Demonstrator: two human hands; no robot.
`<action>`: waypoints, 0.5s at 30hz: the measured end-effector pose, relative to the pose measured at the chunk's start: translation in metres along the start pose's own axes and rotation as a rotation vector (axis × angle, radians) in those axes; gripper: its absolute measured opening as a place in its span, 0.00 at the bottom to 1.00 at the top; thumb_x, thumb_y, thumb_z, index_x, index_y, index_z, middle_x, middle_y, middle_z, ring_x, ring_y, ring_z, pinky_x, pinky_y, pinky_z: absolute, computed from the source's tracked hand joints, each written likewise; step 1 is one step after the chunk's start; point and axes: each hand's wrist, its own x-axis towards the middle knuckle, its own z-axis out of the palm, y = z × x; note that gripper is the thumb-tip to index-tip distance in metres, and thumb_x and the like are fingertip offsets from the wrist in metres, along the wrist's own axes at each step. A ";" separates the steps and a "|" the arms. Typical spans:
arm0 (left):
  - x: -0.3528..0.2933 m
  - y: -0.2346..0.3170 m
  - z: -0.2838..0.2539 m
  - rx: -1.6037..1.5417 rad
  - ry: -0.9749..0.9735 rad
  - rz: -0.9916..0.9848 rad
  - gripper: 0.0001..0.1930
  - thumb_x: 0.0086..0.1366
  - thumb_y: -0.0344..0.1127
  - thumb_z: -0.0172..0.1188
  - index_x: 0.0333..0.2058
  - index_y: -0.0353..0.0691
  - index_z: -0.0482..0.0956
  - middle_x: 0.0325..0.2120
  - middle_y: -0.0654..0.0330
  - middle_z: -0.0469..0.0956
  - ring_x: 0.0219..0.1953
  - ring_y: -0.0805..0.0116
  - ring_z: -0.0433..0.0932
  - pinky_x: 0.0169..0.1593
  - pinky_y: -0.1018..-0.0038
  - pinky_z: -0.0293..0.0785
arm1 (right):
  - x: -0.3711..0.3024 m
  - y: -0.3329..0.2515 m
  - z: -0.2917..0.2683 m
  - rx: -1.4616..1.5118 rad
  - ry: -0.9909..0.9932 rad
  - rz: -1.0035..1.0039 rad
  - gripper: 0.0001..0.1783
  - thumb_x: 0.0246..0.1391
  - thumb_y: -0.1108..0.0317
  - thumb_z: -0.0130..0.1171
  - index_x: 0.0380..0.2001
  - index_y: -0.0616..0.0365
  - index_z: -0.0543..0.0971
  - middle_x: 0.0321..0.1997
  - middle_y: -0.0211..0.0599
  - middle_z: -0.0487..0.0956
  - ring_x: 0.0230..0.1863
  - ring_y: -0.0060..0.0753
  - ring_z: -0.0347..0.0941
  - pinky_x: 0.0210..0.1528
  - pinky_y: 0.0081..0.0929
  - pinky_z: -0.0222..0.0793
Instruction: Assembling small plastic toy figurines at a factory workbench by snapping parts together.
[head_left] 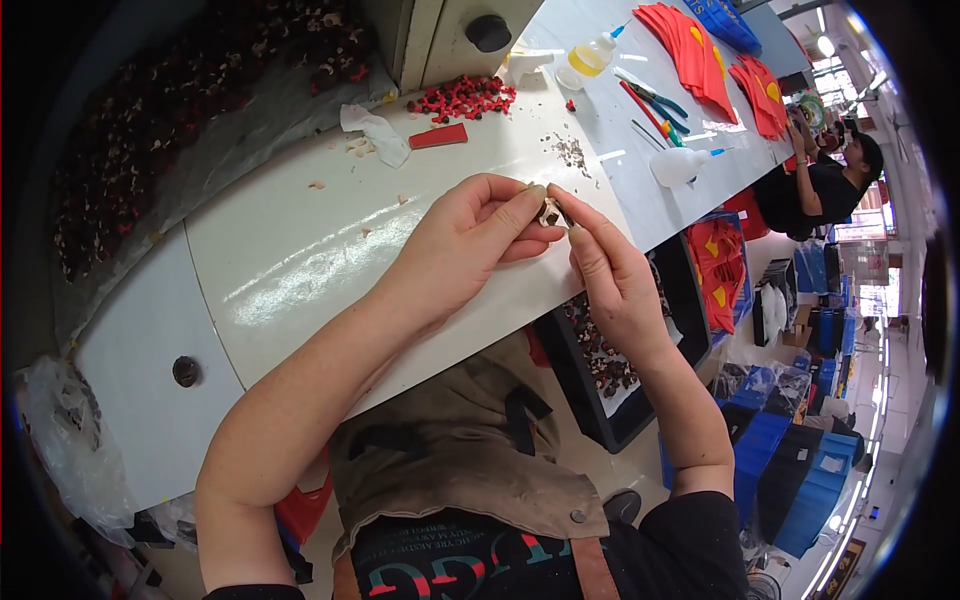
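Note:
Above the white tabletop (300, 270), my left hand (485, 225) and my right hand (615, 265) meet near the table's front edge. Both are closed, with fingertips pinching one small dark brown and cream piece (550, 214). Fingers cover much of it, so its exact kind is unclear. Below my right forearm, a black tray (630, 430) holds many small dark, red and cream pieces on a white liner. Beyond my hands lies a heap of small red and black pieces (465, 97), with a red block (438, 136) and a crumpled white cloth (378, 133) close by.
A large heap of similar pieces (200, 120) covers a plastic sheet at far left. Right of a grey machine post (460, 40) are a dropper bottle (590, 58), a white bottle (685, 165), pliers (662, 103) and red flat pieces (690, 60). A person (825, 185) works at far right.

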 end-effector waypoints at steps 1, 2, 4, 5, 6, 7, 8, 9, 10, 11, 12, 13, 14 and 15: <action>-0.001 0.001 0.000 -0.005 0.006 -0.002 0.16 0.69 0.41 0.50 0.46 0.32 0.69 0.40 0.59 0.73 0.44 0.71 0.78 0.47 0.82 0.76 | 0.000 0.000 0.001 0.104 -0.025 0.063 0.20 0.65 0.67 0.43 0.59 0.56 0.67 0.31 0.28 0.70 0.32 0.17 0.62 0.35 0.15 0.58; -0.001 0.003 0.000 -0.010 0.011 -0.004 0.17 0.69 0.41 0.50 0.46 0.31 0.69 0.40 0.58 0.73 0.44 0.71 0.78 0.47 0.82 0.76 | 0.000 0.000 0.001 0.209 -0.049 0.125 0.21 0.67 0.64 0.41 0.61 0.54 0.65 0.21 0.17 0.61 0.20 0.09 0.51 0.23 0.10 0.49; -0.001 0.003 -0.002 -0.017 0.013 -0.004 0.17 0.69 0.41 0.50 0.47 0.31 0.69 0.40 0.58 0.73 0.44 0.71 0.78 0.47 0.82 0.76 | 0.003 -0.005 0.003 0.299 -0.070 0.176 0.22 0.67 0.63 0.40 0.62 0.54 0.65 0.20 0.17 0.59 0.19 0.09 0.51 0.21 0.10 0.47; -0.001 0.003 -0.003 -0.025 0.013 -0.006 0.17 0.69 0.40 0.50 0.47 0.31 0.69 0.40 0.58 0.73 0.44 0.71 0.78 0.46 0.82 0.76 | 0.004 -0.008 0.004 0.388 -0.090 0.229 0.22 0.67 0.62 0.39 0.62 0.54 0.64 0.19 0.17 0.58 0.18 0.09 0.50 0.20 0.10 0.46; -0.001 0.002 -0.004 -0.026 0.014 -0.006 0.17 0.69 0.40 0.50 0.47 0.31 0.69 0.40 0.58 0.73 0.44 0.71 0.78 0.46 0.82 0.76 | 0.004 -0.011 0.004 0.389 -0.091 0.229 0.22 0.67 0.62 0.39 0.62 0.54 0.64 0.19 0.17 0.58 0.18 0.09 0.50 0.20 0.10 0.46; -0.002 0.002 -0.004 -0.018 0.014 -0.008 0.17 0.69 0.41 0.50 0.47 0.32 0.69 0.40 0.59 0.73 0.44 0.71 0.78 0.47 0.82 0.76 | 0.004 -0.014 0.003 0.463 -0.101 0.297 0.23 0.68 0.61 0.39 0.62 0.54 0.63 0.19 0.17 0.59 0.18 0.09 0.50 0.20 0.10 0.46; -0.002 0.002 -0.005 -0.011 0.014 -0.010 0.16 0.69 0.41 0.50 0.47 0.32 0.69 0.40 0.59 0.74 0.44 0.71 0.77 0.47 0.81 0.76 | 0.004 -0.015 0.003 0.537 -0.110 0.366 0.23 0.68 0.60 0.38 0.62 0.54 0.63 0.19 0.18 0.59 0.18 0.09 0.50 0.19 0.10 0.47; -0.001 0.000 -0.005 -0.012 0.013 -0.011 0.16 0.69 0.41 0.50 0.47 0.32 0.69 0.40 0.59 0.74 0.44 0.71 0.77 0.47 0.81 0.76 | 0.003 -0.014 0.001 0.536 -0.109 0.367 0.23 0.68 0.60 0.38 0.62 0.54 0.63 0.19 0.18 0.59 0.18 0.09 0.50 0.19 0.10 0.47; -0.001 -0.001 -0.006 -0.005 0.001 0.011 0.17 0.69 0.41 0.50 0.46 0.32 0.69 0.40 0.58 0.73 0.43 0.72 0.78 0.46 0.81 0.76 | 0.003 -0.013 -0.002 0.441 -0.126 0.330 0.23 0.68 0.60 0.39 0.63 0.54 0.63 0.19 0.18 0.59 0.18 0.09 0.50 0.20 0.10 0.47; 0.000 -0.002 -0.006 0.002 -0.011 0.033 0.17 0.69 0.41 0.50 0.46 0.31 0.68 0.40 0.57 0.73 0.42 0.72 0.78 0.45 0.81 0.75 | 0.003 -0.012 -0.005 0.347 -0.144 0.292 0.23 0.67 0.60 0.39 0.63 0.54 0.63 0.19 0.18 0.60 0.18 0.09 0.50 0.20 0.10 0.47; 0.000 -0.003 -0.006 0.002 -0.011 0.031 0.17 0.69 0.41 0.50 0.46 0.31 0.68 0.40 0.57 0.73 0.42 0.72 0.78 0.45 0.81 0.75 | 0.003 -0.010 -0.007 0.348 -0.144 0.293 0.23 0.67 0.60 0.39 0.63 0.54 0.63 0.19 0.18 0.60 0.18 0.09 0.50 0.20 0.10 0.47; 0.001 -0.004 -0.006 0.020 -0.017 0.033 0.17 0.69 0.41 0.50 0.46 0.32 0.69 0.40 0.57 0.74 0.42 0.73 0.77 0.45 0.80 0.75 | 0.003 -0.009 -0.009 0.271 -0.158 0.234 0.23 0.67 0.61 0.40 0.63 0.54 0.62 0.20 0.18 0.60 0.19 0.10 0.52 0.22 0.10 0.49; 0.001 -0.004 -0.006 0.039 -0.023 0.035 0.17 0.70 0.42 0.49 0.46 0.32 0.69 0.39 0.58 0.74 0.41 0.74 0.77 0.45 0.80 0.74 | 0.002 -0.008 -0.010 0.194 -0.172 0.176 0.24 0.67 0.61 0.40 0.63 0.54 0.62 0.20 0.18 0.61 0.20 0.11 0.53 0.23 0.10 0.51; 0.001 -0.005 -0.006 0.038 -0.023 0.034 0.17 0.70 0.42 0.49 0.46 0.32 0.69 0.39 0.58 0.74 0.41 0.74 0.77 0.45 0.80 0.74 | 0.002 -0.007 -0.011 0.194 -0.173 0.177 0.24 0.67 0.61 0.40 0.63 0.54 0.62 0.20 0.18 0.61 0.20 0.11 0.53 0.23 0.10 0.51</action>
